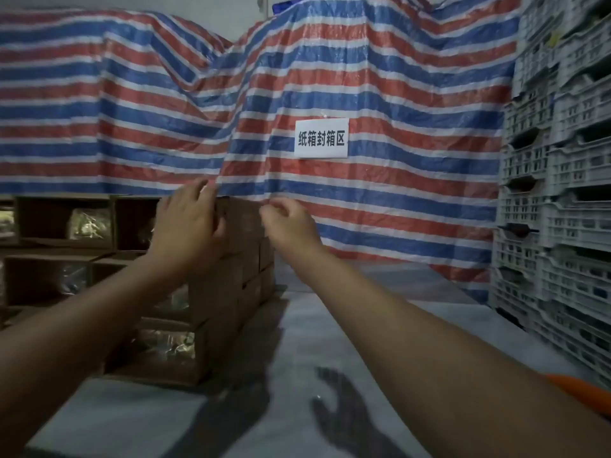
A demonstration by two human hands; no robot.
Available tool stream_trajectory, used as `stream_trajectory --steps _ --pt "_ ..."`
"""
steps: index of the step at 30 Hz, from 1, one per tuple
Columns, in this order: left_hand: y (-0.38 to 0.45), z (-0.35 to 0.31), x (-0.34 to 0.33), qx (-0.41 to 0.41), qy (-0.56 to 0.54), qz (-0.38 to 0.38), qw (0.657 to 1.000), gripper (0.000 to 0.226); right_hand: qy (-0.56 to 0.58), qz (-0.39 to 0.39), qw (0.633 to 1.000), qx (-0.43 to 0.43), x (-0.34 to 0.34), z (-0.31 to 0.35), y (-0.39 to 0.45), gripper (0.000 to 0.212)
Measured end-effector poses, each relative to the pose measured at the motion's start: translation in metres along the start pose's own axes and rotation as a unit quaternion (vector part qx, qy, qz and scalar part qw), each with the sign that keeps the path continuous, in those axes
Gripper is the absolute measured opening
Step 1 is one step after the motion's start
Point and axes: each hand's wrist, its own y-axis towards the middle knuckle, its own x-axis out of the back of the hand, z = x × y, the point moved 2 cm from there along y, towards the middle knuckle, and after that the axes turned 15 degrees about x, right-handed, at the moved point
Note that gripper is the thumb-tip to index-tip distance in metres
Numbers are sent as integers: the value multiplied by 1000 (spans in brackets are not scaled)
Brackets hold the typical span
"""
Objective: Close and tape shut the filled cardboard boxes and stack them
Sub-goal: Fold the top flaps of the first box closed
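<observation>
A stack of closed brown cardboard boxes [246, 259] stands on the grey table [330, 342] at centre left. My left hand [188, 223] lies with straight fingers against the near left face of the top box [243, 219]. My right hand [287, 223] hovers at that box's right top corner with its fingers loosely curled; whether it touches the box is unclear. To the left, several open boxes [165, 345] lie on their sides and show shiny plastic-wrapped contents.
A red, white and blue striped tarp [363, 77] hangs behind the table and bears a white paper sign [321, 138]. Stacked grey plastic crates [562, 193] fill the right side. An orange object [582, 391] pokes in at the lower right edge.
</observation>
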Motion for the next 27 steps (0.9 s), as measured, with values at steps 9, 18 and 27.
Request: stream_trajectory --steps 9,18,27 --pt "47 65 -3 13 162 85 983 90 -91 106 988 69 -46 -3 40 80" --pt "69 101 1 46 165 56 984 89 -179 151 963 135 -76 8 52 77" --pt "63 92 16 51 133 67 988 25 -192 91 961 176 -82 8 52 20"
